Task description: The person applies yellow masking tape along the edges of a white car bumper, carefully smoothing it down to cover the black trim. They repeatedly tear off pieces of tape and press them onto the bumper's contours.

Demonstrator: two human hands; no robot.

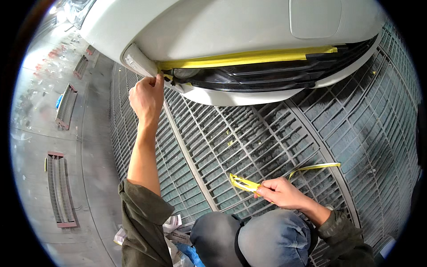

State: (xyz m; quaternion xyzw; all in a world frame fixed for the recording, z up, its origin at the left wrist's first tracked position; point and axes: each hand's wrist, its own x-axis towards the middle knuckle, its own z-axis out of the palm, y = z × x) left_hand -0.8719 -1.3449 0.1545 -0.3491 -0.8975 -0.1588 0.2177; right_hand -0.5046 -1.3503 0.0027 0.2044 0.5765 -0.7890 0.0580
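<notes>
Bent knees (273, 236) in worn, faded trousers come up close, with an olive sleeve (144, 218) to the left of them. Just past the knees, the right hand (281, 192) has its grip closed on a crumpled bundle of yellow tape (244, 183), white showing along parts of it. A loose strip (316, 167) in the same two colours trails out to the right, behind the knuckles. All of that is held above the floor grating (209, 129), well apart from the bumper (222, 31).

Arm stretched forward, the person has the left hand (147, 95) up at the bumper's lower corner, right by the end of a long yellow band (249, 58). Thumb and fingers are drawn together there; whether that grip has tape in it or only touches the corner, I can't tell from here. The band runs along the upper edge of the dark grille (253, 78) and narrows toward its right end.

Over on the left, slatted metal pieces (62, 191) with reddish ends lie on the grey floor (98, 187). Papers (173, 222) are bunched beside the sleeve.
</notes>
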